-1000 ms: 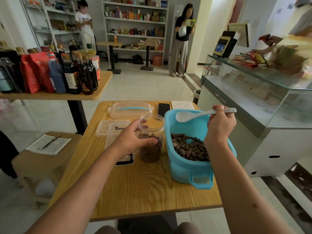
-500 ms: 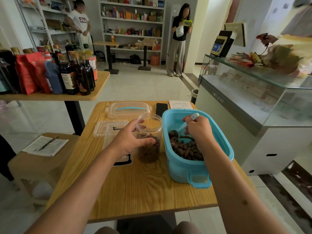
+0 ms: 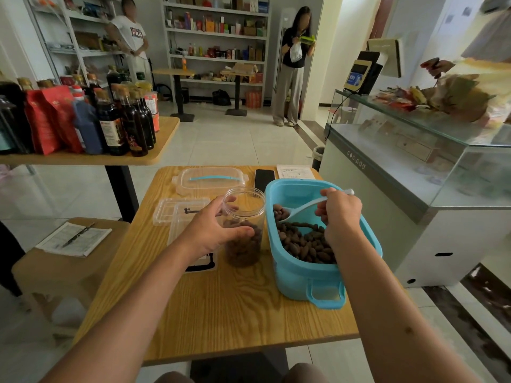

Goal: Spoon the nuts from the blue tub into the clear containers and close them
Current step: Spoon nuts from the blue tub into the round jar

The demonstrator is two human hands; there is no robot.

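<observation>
The left hand (image 3: pixel 214 230) gripped the clear round plastic jar (image 3: pixel 243 228), part-filled, on the wooden desk (image 3: pixel 221 313). Just right of it, the right hand (image 3: pixel 338 214) held the pale plastic spoon (image 3: pixel 301 208) inside the blue plastic tub (image 3: pixel 326 275) of brown nuts (image 3: pixel 304 244) (bowl pointing jarward).

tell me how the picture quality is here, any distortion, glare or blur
Head view: wide-angle bending curves the table edges and stretches both forearms near the corners; the glass counter shows pale reflections; the top right corner is washed out; bystanders' faces are blurred; left hand, jar, right hand, spoon and blue tub look sharp.
</observation>
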